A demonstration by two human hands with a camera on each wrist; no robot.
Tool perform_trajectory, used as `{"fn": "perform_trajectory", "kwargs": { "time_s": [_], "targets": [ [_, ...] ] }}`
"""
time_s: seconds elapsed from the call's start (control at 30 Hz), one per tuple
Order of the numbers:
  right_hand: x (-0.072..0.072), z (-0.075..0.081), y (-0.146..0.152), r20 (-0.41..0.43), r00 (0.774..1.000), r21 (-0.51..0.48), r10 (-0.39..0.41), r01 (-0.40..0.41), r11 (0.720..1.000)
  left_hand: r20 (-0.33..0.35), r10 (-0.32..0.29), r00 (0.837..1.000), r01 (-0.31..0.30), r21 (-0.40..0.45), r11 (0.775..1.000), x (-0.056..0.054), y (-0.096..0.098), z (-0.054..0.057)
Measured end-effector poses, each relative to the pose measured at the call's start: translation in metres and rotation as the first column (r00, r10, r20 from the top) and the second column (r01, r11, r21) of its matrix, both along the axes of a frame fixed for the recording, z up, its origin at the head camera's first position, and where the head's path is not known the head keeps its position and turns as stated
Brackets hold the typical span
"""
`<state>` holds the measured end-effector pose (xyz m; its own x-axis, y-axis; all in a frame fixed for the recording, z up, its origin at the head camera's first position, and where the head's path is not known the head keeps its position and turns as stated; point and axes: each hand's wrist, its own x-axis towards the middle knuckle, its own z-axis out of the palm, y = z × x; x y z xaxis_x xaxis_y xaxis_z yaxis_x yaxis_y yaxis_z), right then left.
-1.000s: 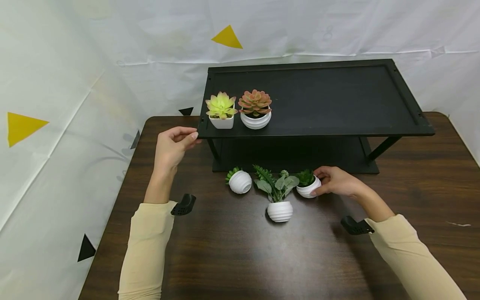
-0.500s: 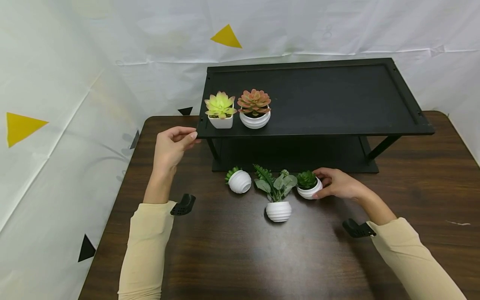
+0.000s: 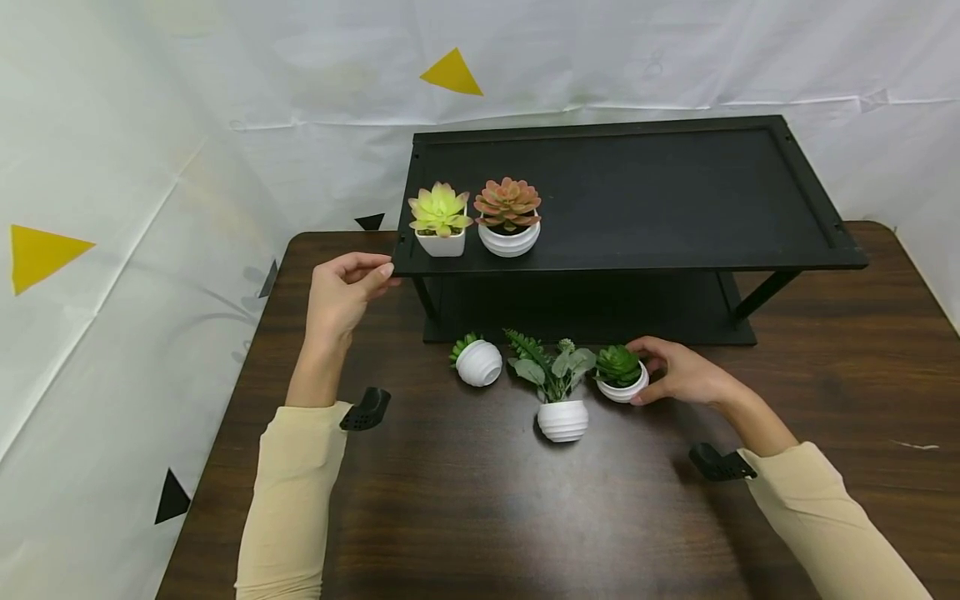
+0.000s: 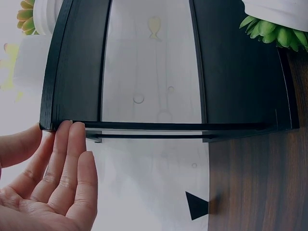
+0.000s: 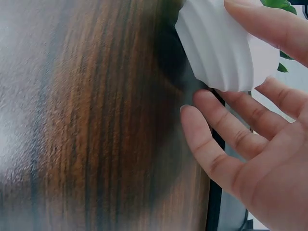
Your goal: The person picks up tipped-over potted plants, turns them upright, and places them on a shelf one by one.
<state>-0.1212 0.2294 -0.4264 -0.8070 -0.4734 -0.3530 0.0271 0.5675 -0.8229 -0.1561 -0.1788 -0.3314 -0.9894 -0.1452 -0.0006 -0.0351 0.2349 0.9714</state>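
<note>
My left hand (image 3: 341, 296) pinches the near left corner of a black two-tier shelf (image 3: 675, 200), thumb on top and fingers beneath, also seen in the left wrist view. At the shelf's front, my right hand (image 3: 678, 371) grips a small green succulent in a white pot (image 3: 624, 390), thumb and fingers on the pot's right side. Just left of it stands a taller leafy plant in a ridged white pot (image 3: 562, 421). Farther left, another small potted succulent (image 3: 480, 364) lies tipped over, its pot base facing the front.
On the shelf's top left sit a yellow-green succulent in a square white pot (image 3: 441, 242) and a reddish succulent in a round white pot (image 3: 510, 242). The shelf stands on a dark wooden table (image 3: 480, 517). White sheeting (image 3: 315, 67) rises behind and at the left.
My right hand has drawn the succulent slightly right and toward the front, and its leaves now face more upward. The leafy plant's pot has shifted a little right. My left hand stays at the corner.
</note>
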Motion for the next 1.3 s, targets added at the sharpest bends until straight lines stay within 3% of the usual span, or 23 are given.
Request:
{"fn": "perform_trajectory", "kwargs": {
  "time_s": [0.17, 0.63, 1.3],
  "targets": [
    [0.002, -0.002, 0.002, -0.021, 1.000, 0.001, 0.005, -0.005, 1.000, 0.000, -0.001, 1.000, 0.001, 0.000, 1.000, 0.000, 0.000, 0.000],
    [0.009, -0.011, 0.009, -0.034, 0.999, -0.126, -0.013, 0.008, 0.992, 0.014, 0.004, 1.000, -0.004, -0.007, 1.000, 0.000, 0.001, 0.001],
    [0.021, -0.018, 0.004, -0.120, 0.988, -0.074, -0.101, 0.093, 0.993, 0.005, 0.002, 1.000, -0.001, -0.019, 1.000, 0.000, 0.001, 0.001]
  ]
}}
